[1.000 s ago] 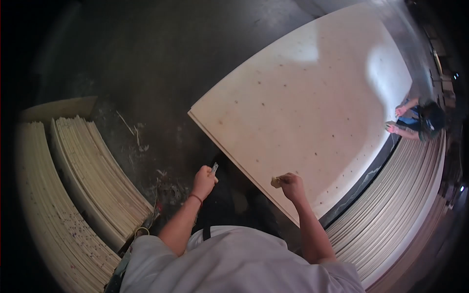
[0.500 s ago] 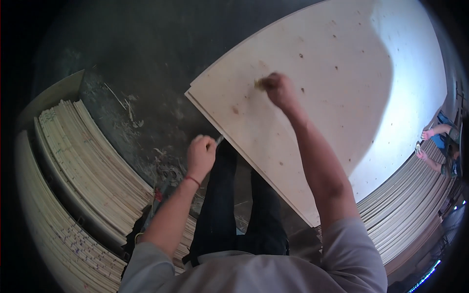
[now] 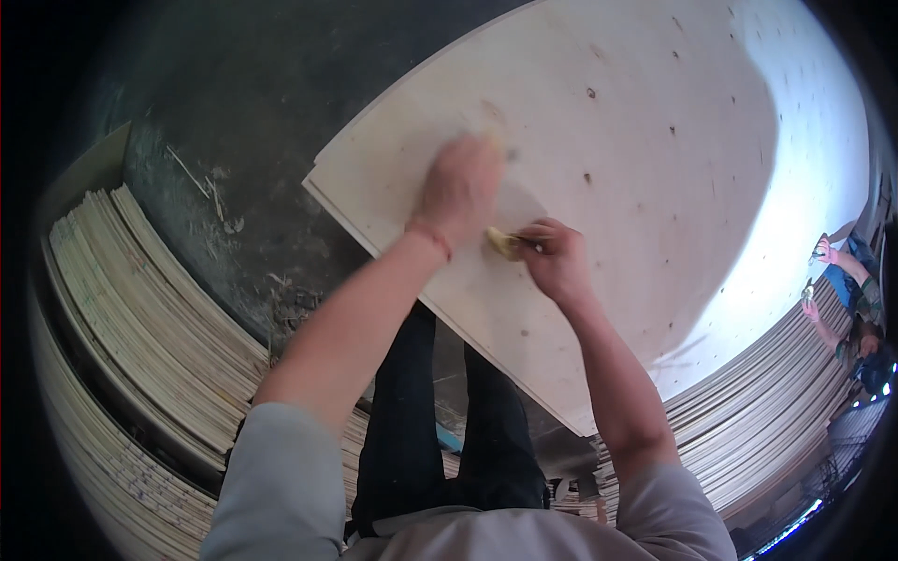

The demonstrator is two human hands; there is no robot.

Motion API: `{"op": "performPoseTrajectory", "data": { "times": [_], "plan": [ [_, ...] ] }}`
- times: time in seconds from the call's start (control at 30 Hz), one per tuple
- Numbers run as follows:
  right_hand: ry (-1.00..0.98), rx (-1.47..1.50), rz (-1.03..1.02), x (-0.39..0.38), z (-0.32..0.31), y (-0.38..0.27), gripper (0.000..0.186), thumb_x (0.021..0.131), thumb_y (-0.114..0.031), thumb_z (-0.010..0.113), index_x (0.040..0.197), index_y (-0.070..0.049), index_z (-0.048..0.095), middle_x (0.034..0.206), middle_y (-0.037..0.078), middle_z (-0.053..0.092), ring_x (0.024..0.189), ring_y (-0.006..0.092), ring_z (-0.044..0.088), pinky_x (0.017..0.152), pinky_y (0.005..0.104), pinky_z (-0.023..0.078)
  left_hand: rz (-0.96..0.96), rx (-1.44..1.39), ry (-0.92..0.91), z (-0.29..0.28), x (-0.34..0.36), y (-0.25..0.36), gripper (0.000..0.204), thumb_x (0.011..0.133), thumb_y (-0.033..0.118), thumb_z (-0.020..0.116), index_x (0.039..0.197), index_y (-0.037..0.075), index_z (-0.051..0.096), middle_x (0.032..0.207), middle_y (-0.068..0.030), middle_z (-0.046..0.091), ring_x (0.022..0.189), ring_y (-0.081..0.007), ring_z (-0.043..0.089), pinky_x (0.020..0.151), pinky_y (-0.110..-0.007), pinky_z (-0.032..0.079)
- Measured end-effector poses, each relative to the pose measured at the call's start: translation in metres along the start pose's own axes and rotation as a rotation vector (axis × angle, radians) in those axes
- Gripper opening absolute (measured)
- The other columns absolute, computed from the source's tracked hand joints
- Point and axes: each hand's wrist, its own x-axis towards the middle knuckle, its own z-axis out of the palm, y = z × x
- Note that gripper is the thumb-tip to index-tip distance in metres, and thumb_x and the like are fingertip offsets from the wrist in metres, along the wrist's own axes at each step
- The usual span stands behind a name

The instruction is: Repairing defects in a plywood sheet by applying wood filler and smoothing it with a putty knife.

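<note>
A large pale wood sheet (image 3: 636, 262) with scattered dark knots lies in front of me, on top of a stack. My right hand (image 3: 559, 260) is closed over its near part. It grips a small putty knife with a dark handle, and yellowish putty (image 3: 502, 243) sits at its end. To the left and farther up the sheet, my left hand (image 3: 458, 187) is at the surface beside a brownish patch (image 3: 493, 114). Motion blurs that hand. It looks closed, but what its fingers hold cannot be made out.
Stacked boards (image 3: 140, 318) stand at left, and more layered sheets (image 3: 739, 402) lie at right. A co-worker's hands (image 3: 827, 251) show over the sheet's far right edge. Wood scraps (image 3: 210, 196) litter the dark floor. My legs (image 3: 402, 411) are close to the sheet's near edge.
My left hand, earlier off the sheet's edge with a thin grey blade, has moved up and right onto the sheet. My right hand with the putty knife has come nearer to me.
</note>
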Motion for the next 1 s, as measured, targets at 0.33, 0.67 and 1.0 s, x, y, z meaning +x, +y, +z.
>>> {"op": "performPoseTrajectory", "data": {
  "times": [0.33,0.67,1.0],
  "plan": [
    [0.557,-0.257,-0.266,0.16,-0.135,-0.003,0.013,0.083,-0.014,0.072,0.091,-0.005,0.076,0.085,0.015,0.071,0.077,0.0357,0.069,0.071,0.0379,0.055,-0.042,-0.17,-0.174,-0.001,-0.063,0.033,0.004,0.085,0.004,0.063,0.081,0.004,0.066,0.083,-0.0138,0.063,0.083,-0.0355,0.063,0.073,-0.046,0.051],
    [0.543,-0.373,-0.491,0.149,-0.09,-0.021,0.009,0.067,-0.003,0.065,0.072,-0.009,0.069,0.077,0.007,0.061,0.086,0.0304,0.058,0.071,0.0412,0.051,0.043,0.06,0.212,0.024,0.186,-0.013,0.009,0.087,0.013,0.066,0.082,0.005,0.066,0.08,-0.0115,0.064,0.078,-0.033,0.063,0.07,-0.042,0.05],
    [0.369,0.528,0.497,-0.011,-0.15,0.047,0.01,0.085,-0.002,0.071,0.092,0.005,0.073,0.089,0.006,0.073,0.081,0.0103,0.067,0.074,0.0261,0.053,0.857,-0.163,-0.577,0.037,0.063,0.021,0.01,0.065,0.011,0.063,0.074,0.01,0.058,0.078,-0.0088,0.056,0.077,-0.0297,0.058,0.07,-0.043,0.051]
  ]
}}
